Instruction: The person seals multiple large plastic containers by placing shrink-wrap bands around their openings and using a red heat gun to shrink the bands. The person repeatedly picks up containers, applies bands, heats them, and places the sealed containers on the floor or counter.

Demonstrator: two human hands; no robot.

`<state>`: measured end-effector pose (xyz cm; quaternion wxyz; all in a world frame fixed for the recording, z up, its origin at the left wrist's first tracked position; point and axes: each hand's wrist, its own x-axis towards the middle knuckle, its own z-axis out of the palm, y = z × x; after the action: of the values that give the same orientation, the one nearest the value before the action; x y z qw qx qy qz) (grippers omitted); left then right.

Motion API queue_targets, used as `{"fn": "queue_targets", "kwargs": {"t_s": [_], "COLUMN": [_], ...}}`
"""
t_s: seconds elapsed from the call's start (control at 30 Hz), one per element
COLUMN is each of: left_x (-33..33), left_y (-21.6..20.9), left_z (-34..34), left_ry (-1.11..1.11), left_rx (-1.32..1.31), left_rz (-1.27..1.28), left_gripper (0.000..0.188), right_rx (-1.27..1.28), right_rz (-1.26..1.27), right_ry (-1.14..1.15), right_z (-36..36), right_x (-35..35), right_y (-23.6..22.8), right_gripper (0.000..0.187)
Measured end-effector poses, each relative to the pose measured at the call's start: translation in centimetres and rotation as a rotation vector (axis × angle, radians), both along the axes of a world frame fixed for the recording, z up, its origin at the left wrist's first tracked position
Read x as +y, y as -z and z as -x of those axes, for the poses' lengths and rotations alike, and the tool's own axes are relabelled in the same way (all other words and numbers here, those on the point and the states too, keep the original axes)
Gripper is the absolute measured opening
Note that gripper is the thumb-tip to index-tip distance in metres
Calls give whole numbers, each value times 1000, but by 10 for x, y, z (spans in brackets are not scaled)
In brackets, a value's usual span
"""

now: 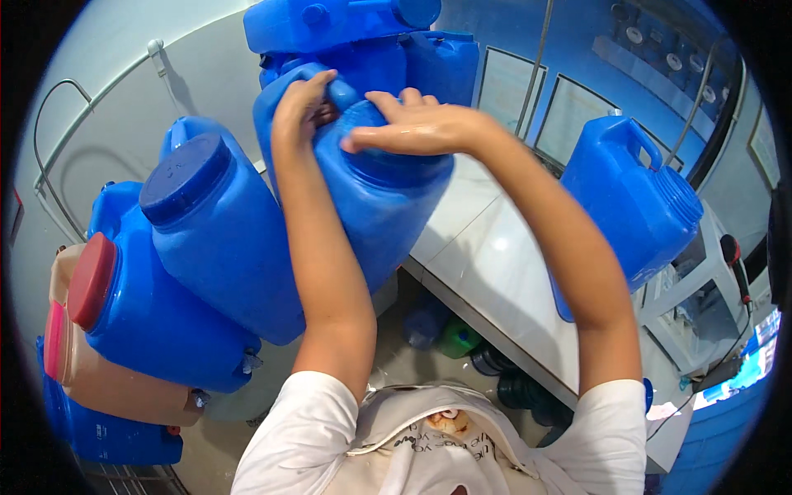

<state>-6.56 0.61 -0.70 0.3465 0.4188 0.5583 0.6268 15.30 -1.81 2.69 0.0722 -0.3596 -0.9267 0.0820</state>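
Note:
A large blue plastic jug stands tilted in front of me at the counter's left end. My left hand is closed around its moulded handle. Across its wide blue screw cap lies my right hand, thumb on the near side and fingers curled over the far side. Just left of it is another blue jug with a dark blue cap. On the counter at the right stands a blue jug with a ribbed round opening or cap facing right; which one I cannot tell.
More jugs line the left: a blue one with a red cap and a beige one. Blue containers are stacked behind. The white tiled counter has bottles beneath it. A black-and-red corded tool hangs by a white rack.

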Motion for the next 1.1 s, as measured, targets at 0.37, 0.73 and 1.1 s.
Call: {"fn": "queue_targets", "kwargs": {"t_s": [0.37, 0.73, 1.1], "left_x": [-22, 27, 43], "left_y": [-12, -20, -22], "left_z": [-193, -282, -312], "left_ry": [221, 208, 361], "left_rx": [-80, 210, 29], "left_rz": [-269, -276, -252], "left_gripper": [26, 35, 33], "right_rx": [-221, -179, -52], "right_rz": [55, -84, -152], "right_ry": [106, -274, 89], "right_z": [-157, -237, -249], "right_x": [-23, -35, -35], "right_y": [-13, -51, -49], "right_gripper": [115, 58, 77]}}
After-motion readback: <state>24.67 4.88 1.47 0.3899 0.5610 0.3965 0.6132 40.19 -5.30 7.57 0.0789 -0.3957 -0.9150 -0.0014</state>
